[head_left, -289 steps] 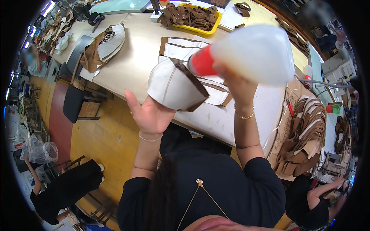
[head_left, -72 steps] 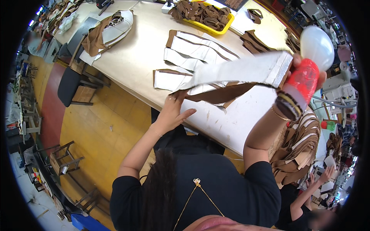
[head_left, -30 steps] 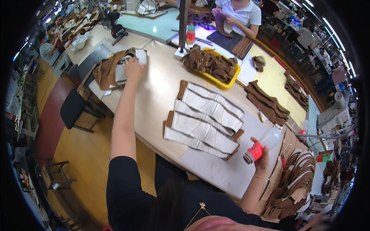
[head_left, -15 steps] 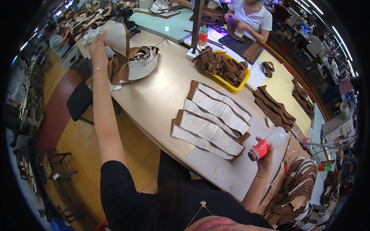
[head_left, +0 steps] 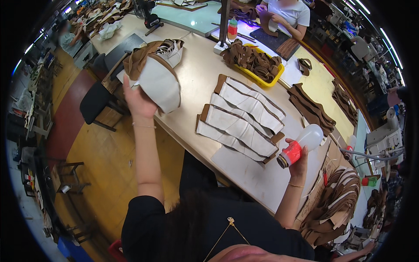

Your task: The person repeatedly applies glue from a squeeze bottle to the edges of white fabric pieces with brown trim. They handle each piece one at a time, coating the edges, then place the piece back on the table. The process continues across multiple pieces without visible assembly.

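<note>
My left hand [head_left: 140, 101] grips the lower edge of a curved leather piece [head_left: 160, 83], white on the face toward me and brown along its rim. It is held up in front of a pile of brown and white leather pieces [head_left: 172, 49] at the table's left end. Over the right part of the table, my right hand [head_left: 298, 166] is wrapped round a translucent squeeze bottle [head_left: 310, 136] with a red band, tilted so its dark end points down left. Between my hands lie several overlapping white-faced leather strips [head_left: 242, 118] with brown edges.
A yellow tray [head_left: 271, 83] of brown leather strips stands beyond the overlapping row. Brown strips [head_left: 310, 107] lie to its right, and a large bundle [head_left: 334, 203] sits near my right arm. A dark post [head_left: 224, 22] rises from the table. Across it, a co-worker [head_left: 286, 17] handles leather.
My left hand has come down and toward me with the leather piece, turning its white face to me. The right hand and bottle have shifted slightly up and left.
</note>
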`<state>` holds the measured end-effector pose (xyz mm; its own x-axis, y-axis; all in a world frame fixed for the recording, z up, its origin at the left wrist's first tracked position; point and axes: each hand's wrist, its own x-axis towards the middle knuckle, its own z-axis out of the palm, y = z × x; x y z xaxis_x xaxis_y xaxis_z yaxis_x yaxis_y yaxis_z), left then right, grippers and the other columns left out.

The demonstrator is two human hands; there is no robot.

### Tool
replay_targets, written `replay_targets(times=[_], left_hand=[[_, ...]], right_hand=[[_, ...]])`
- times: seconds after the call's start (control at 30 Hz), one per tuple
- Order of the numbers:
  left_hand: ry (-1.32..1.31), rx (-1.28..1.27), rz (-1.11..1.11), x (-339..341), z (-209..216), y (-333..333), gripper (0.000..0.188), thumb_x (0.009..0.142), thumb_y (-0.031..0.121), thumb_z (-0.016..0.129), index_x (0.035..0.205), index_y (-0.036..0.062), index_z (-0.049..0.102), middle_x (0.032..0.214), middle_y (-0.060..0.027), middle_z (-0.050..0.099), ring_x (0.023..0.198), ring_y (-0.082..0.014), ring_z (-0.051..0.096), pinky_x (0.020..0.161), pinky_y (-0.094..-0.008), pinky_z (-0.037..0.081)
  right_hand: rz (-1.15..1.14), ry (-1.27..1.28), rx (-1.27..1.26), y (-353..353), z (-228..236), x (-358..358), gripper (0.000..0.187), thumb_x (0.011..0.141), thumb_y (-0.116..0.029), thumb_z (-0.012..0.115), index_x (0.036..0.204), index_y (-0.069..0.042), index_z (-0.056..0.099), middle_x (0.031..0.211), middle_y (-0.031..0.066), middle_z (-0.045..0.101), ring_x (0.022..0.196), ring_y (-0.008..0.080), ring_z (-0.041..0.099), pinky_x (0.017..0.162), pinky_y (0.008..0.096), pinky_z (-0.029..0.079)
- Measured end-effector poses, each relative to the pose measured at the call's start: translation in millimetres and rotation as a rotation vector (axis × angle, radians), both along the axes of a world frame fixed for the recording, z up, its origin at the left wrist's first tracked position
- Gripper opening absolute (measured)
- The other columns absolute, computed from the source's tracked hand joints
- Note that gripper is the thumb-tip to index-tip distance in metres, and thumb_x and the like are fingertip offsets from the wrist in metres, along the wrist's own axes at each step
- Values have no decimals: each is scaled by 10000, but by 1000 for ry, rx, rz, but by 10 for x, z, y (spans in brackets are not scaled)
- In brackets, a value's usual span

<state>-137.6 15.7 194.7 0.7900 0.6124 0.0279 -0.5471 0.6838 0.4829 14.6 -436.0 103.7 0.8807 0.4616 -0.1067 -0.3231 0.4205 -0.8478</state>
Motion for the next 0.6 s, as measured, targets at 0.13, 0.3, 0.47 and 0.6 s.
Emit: replay_targets(times=[0.13, 0.3, 0.47, 0.6], left_hand=[[6, -71, -171, 146, -401, -56, 564, 873, 431, 423, 1240, 2, 424, 1233, -130, 491, 1119, -282, 479, 969, -430, 352], [-20, -103, -351, 246, -583, -477, 404, 906, 264, 410, 1214, 5, 450, 1185, -117, 532, 1079, -265, 516, 952, -425, 382], [1, -157, -446, 344, -536, -1013, 376, 886, 208, 451, 1194, -9, 453, 1161, -133, 540, 1054, -259, 528, 939, -415, 397], [265, -82, -412, 288, -483, -1430, 341, 884, 174, 489, 1161, -23, 473, 1114, -128, 560, 1019, -231, 550, 895, -376, 439]], right_hand=[[6, -37, -4, 49, 35, -32, 605, 833, -491, 501, 1103, 50, 471, 1113, 179, 524, 863, 233, 593, 776, 353, 498], [38, -284, -68, 280, 361, -76, 655, 804, -432, 584, 1197, 54, 387, 1174, 179, 498, 997, 248, 550, 879, 379, 448], [-146, -410, 13, 704, 647, -170, 627, 707, -292, 740, 1173, -1, 439, 1120, 167, 550, 1004, 229, 554, 874, 343, 454], [-272, -573, -65, 986, 780, -267, 591, 681, -262, 763, 1142, -21, 482, 1069, 118, 576, 943, 192, 569, 820, 314, 481]])
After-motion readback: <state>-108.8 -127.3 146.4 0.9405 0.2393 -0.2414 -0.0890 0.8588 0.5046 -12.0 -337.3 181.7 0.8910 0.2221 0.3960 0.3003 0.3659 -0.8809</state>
